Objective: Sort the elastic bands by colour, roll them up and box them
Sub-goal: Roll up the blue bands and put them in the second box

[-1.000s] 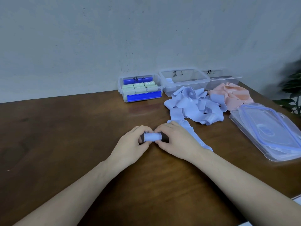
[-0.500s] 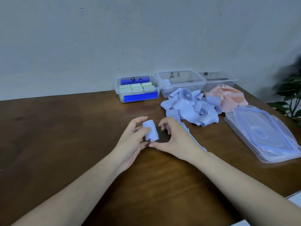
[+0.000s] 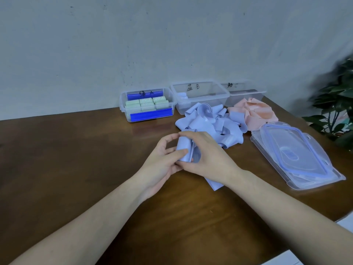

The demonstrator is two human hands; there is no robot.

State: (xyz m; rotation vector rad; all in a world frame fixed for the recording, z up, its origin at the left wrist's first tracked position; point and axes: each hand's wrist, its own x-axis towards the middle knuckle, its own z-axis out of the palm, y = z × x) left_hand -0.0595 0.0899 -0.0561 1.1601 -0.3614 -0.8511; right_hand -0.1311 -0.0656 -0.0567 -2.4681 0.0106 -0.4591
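A rolled lavender-blue elastic band stands on end between my hands at the table's middle. My left hand holds it with thumb and fingers from the left. My right hand curls over its top and right side, and the band's loose tail trails under my right wrist. Behind lies a heap of blue bands, with a pink heap to its right. At the back stand three clear boxes: one with green rolls, a middle box holding one blue roll, and a right box.
Stacked clear lids with blue seals lie at the right on the brown wooden table. A green plant stands past the right edge. A pale wall rises just behind the boxes.
The blue roll lay sideways between my fingertips; it has been turned upright and lifted slightly. My right hand has moved over its top. The view shifted a little to the right.
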